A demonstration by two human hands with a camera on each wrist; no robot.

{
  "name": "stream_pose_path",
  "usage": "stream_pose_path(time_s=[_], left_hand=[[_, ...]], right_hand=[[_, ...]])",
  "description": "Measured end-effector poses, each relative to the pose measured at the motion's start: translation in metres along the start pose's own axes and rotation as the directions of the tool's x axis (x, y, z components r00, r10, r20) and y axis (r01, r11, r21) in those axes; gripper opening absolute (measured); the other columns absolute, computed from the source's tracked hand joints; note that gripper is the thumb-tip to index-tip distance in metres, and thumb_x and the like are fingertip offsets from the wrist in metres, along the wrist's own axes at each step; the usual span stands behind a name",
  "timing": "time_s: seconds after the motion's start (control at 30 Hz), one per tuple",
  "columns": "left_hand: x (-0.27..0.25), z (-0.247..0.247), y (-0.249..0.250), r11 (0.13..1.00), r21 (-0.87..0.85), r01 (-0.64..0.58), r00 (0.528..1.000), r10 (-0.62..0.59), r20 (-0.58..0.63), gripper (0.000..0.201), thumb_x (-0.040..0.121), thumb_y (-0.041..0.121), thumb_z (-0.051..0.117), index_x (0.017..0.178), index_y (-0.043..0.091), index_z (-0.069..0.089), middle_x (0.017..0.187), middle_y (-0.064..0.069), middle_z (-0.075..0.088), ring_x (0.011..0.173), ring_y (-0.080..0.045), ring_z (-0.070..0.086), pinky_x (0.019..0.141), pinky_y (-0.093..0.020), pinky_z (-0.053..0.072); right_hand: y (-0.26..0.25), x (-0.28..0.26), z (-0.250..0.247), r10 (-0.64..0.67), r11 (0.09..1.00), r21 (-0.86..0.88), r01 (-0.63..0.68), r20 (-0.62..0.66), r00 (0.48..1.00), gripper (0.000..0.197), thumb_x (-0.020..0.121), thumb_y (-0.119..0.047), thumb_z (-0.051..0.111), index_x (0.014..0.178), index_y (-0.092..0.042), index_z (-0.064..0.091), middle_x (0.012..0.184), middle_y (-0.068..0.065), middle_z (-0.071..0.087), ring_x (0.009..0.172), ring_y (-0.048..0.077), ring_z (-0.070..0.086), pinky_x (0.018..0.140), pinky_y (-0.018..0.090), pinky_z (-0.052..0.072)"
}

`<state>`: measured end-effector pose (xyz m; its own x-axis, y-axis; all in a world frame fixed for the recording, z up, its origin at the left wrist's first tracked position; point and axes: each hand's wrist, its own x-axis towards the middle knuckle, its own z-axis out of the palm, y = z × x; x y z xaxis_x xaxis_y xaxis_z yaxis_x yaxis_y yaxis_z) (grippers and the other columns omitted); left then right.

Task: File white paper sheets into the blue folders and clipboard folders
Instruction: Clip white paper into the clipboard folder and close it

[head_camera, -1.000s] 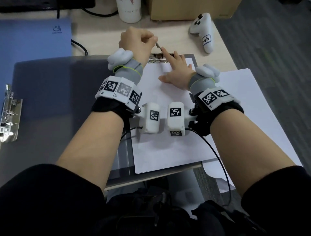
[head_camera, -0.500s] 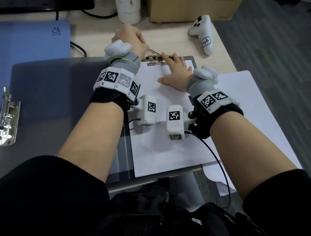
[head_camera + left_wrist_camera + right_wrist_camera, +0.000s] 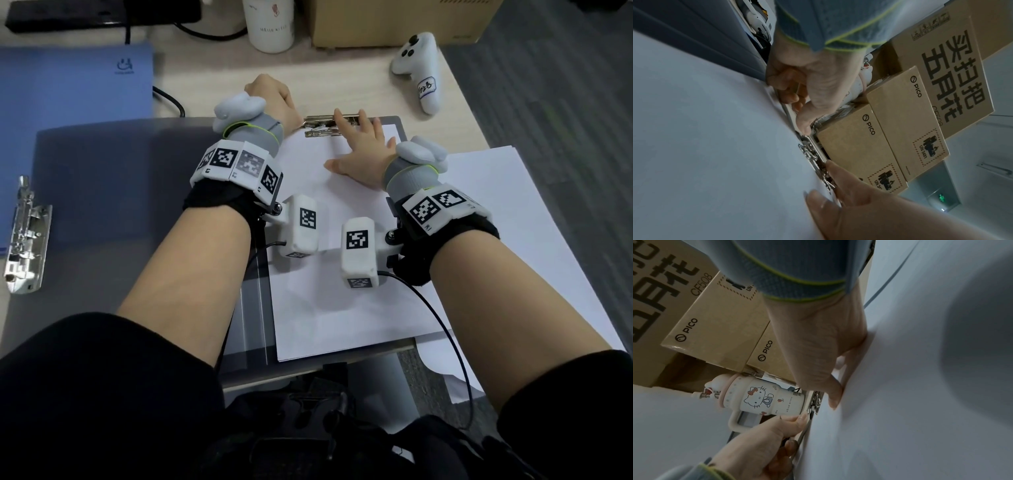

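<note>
Since a sec ago the metal spring clip (image 3: 323,125) has dropped from raised to flat on the white paper sheet (image 3: 329,240) in the grey clipboard folder (image 3: 113,178); my left hand (image 3: 270,99) has fingers curled on the clip lever, my right hand (image 3: 359,150) lies flat with fingers spread, pinning the sheet's top edge. Risk, imo: right fingertips sit on the clip and could get nipped, or the sheet skews if I lift early. Pale wood worktop (image 3: 212,85) also carries a blue folder (image 3: 68,102), white controller (image 3: 419,68), white cup (image 3: 270,25) and cardboard boxes (image 3: 394,20), w/ grey carpet to the right.
</note>
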<state>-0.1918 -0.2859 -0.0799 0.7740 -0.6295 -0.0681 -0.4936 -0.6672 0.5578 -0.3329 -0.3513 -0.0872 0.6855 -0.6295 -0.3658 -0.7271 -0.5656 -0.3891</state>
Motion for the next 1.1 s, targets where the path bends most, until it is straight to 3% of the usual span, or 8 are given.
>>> stream_pose_path(time_s=[0.13, 0.4, 0.57, 0.63, 0.7, 0.77, 0.9, 1.1], left_hand=[[0.002, 0.002, 0.001, 0.998, 0.050, 0.025, 1.000, -0.025, 0.006, 0.033, 0.075, 0.011, 0.064, 0.048, 0.017, 0.046, 0.055, 0.005, 0.048, 0.070, -0.022, 0.052, 0.066, -0.022, 0.039], [0.001, 0.001, 0.001, 0.999, 0.053, 0.013, 1.000, -0.013, 0.010, 0.033, 0.077, 0.011, 0.065, 0.051, 0.020, 0.047, 0.073, -0.003, 0.059, 0.073, -0.021, 0.051, 0.067, -0.023, 0.038], [-0.006, -0.002, -0.001, 1.000, -0.021, 0.013, 1.000, -0.013, 0.014, 0.034, 0.081, 0.018, 0.066, 0.055, 0.024, 0.045, 0.062, 0.009, 0.049, 0.077, -0.016, 0.052, 0.069, -0.022, 0.037], [-0.009, 0.000, -0.002, 1.000, -0.027, 0.008, 1.000, -0.007, 0.026, 0.032, 0.083, 0.022, 0.065, 0.057, 0.025, 0.045, 0.073, 0.003, 0.057, 0.080, -0.018, 0.054, 0.071, -0.023, 0.039], [-0.013, 0.000, -0.001, 1.000, 0.001, -0.008, 0.999, 0.008, 0.036, 0.020, 0.085, 0.022, 0.061, 0.067, 0.025, 0.052, 0.090, -0.002, 0.065, 0.089, -0.023, 0.060, 0.075, -0.027, 0.043], [-0.019, -0.001, 0.002, 1.000, 0.028, -0.009, 0.999, 0.008, 0.050, 0.009, 0.087, 0.018, 0.053, 0.090, 0.021, 0.061, 0.105, -0.007, 0.067, 0.100, -0.028, 0.060, 0.083, -0.032, 0.046], [-0.031, 0.001, 0.001, 0.998, 0.053, 0.018, 0.993, -0.024, 0.116, 0.034, 0.084, 0.012, 0.047, 0.117, 0.016, 0.051, 0.116, -0.011, 0.062, 0.109, -0.031, 0.055, 0.094, -0.036, 0.046], [-0.058, -0.004, 0.007, 0.993, 0.113, -0.041, 0.980, 0.018, 0.197, 0.053, 0.085, 0.020, 0.056, 0.134, 0.011, 0.037, 0.128, -0.013, 0.053, 0.120, -0.033, 0.049, 0.103, -0.043, 0.039]], right_hand=[[0.000, 0.001, 0.000, -0.001, 1.000, 0.002, 0.001, 0.000, 1.000, 0.080, 0.091, -0.032, 0.055, 0.151, -0.035, 0.003, 0.160, 0.005, -0.011, 0.147, 0.029, -0.013, 0.117, 0.049, 0.001], [0.002, 0.002, 0.001, -0.002, 1.000, 0.007, 0.002, 0.006, 1.000, 0.080, 0.091, -0.032, 0.055, 0.150, -0.035, 0.002, 0.160, 0.005, -0.012, 0.147, 0.029, -0.015, 0.117, 0.049, 0.001], [0.002, 0.003, 0.001, 0.000, 1.000, 0.003, 0.000, -0.001, 1.000, 0.080, 0.090, -0.032, 0.055, 0.151, -0.035, 0.003, 0.160, 0.006, -0.010, 0.147, 0.030, -0.013, 0.117, 0.050, 0.001], [0.002, 0.003, 0.001, 0.000, 1.000, -0.002, 0.000, -0.004, 1.000, 0.079, 0.090, -0.033, 0.055, 0.151, -0.034, 0.004, 0.160, 0.006, -0.009, 0.147, 0.030, -0.012, 0.117, 0.051, 0.002], [0.000, 0.003, 0.002, 0.005, 1.000, -0.003, -0.005, -0.018, 1.000, 0.079, 0.090, -0.035, 0.056, 0.151, -0.034, 0.005, 0.160, 0.007, -0.007, 0.147, 0.032, -0.011, 0.117, 0.050, 0.003], [-0.003, 0.003, 0.001, 0.018, 1.000, -0.003, -0.018, -0.038, 0.999, 0.079, 0.090, -0.036, 0.057, 0.151, -0.033, 0.007, 0.160, 0.009, -0.004, 0.147, 0.033, -0.008, 0.117, 0.048, 0.005], [-0.003, -0.004, 0.000, 0.054, 0.998, -0.025, -0.057, -0.102, 0.993, 0.086, 0.086, -0.044, 0.061, 0.152, -0.026, 0.008, 0.160, 0.010, 0.006, 0.147, 0.032, 0.002, 0.118, 0.045, 0.012], [0.004, -0.033, 0.000, 0.090, 0.996, 0.037, -0.086, -0.145, 0.985, 0.078, 0.087, -0.040, 0.060, 0.148, -0.012, 0.021, 0.156, 0.010, 0.022, 0.144, 0.026, 0.021, 0.116, 0.039, 0.024]])
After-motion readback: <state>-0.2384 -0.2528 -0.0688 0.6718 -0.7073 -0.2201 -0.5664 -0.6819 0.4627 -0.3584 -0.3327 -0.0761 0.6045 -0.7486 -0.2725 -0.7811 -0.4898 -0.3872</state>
